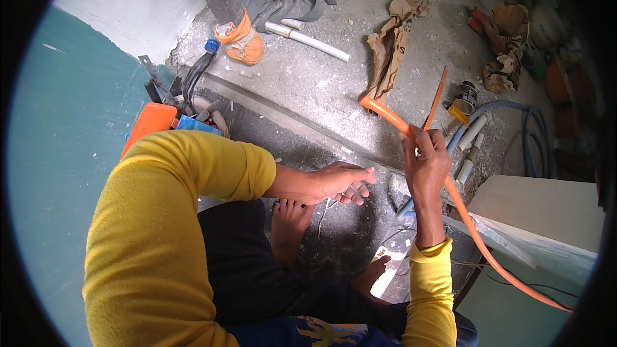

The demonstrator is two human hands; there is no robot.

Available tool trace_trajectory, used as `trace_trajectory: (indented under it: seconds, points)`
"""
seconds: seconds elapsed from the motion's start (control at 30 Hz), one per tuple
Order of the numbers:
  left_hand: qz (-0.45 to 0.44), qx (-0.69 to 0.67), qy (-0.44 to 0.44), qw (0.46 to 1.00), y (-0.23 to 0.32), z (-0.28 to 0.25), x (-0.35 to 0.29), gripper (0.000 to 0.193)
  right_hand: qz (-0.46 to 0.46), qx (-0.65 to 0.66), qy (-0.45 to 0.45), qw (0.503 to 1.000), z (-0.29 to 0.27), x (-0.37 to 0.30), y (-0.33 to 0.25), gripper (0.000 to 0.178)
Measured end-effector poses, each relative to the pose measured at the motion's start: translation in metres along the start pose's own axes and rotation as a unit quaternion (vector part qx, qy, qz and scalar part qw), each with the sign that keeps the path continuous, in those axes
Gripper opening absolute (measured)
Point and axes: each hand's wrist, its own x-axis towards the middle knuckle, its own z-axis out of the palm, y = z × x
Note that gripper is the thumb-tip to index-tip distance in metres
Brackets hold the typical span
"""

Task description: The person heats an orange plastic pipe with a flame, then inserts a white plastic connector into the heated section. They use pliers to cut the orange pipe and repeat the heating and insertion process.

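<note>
My right hand (425,166) is closed around an orange flexible pipe (472,228), whose short end points up and left over the floor. The rest of the pipe curves down past my wrist to the lower right. A thin, flat orange strip (437,99) sticks up from the same fingers and narrows toward its tip; whether it is a blade cannot be told. To the left, my left hand (344,183) hovers above the grey floor near my foot, its thumb stretched out and fingers loosely bent apart. Nothing shows in it, and it is apart from the pipe.
Crumpled brown paper (391,45) lies beyond the pipe's end. White pipe pieces (318,45), a small dark can (464,97) and a blue-grey hose (532,132) lie around. Tools and an orange case (149,125) stand left by the wall. A low step edge (276,112) crosses the floor.
</note>
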Motion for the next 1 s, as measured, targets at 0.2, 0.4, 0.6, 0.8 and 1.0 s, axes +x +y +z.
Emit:
trace_trajectory:
  seconds: [0.2, 0.4, 0.6, 0.8, 1.0]
  points:
    - [-0.004, 0.000, 0.001, 1.000, 0.001, 0.001, -0.001, 0.070, 0.049, 0.020, -0.077, 0.996, -0.005, -0.010, -0.009, 0.021]
    - [-0.004, 0.003, -0.003, 1.000, -0.001, 0.002, -0.001, 0.071, 0.095, 0.063, -0.152, 0.982, -0.003, -0.018, -0.009, 0.030]
    - [-0.010, 0.006, -0.008, 1.000, -0.001, 0.002, -0.002, 0.071, 0.139, 0.128, -0.227, 0.955, 0.001, -0.022, -0.006, 0.041]
    - [-0.014, 0.007, -0.004, 1.000, -0.001, 0.002, -0.006, 0.070, 0.185, 0.230, -0.277, 0.914, 0.005, -0.023, -0.005, 0.049]
    - [-0.019, 0.002, -0.005, 1.000, -0.003, 0.001, -0.006, 0.068, 0.230, 0.293, -0.317, 0.872, 0.013, -0.028, -0.001, 0.052]
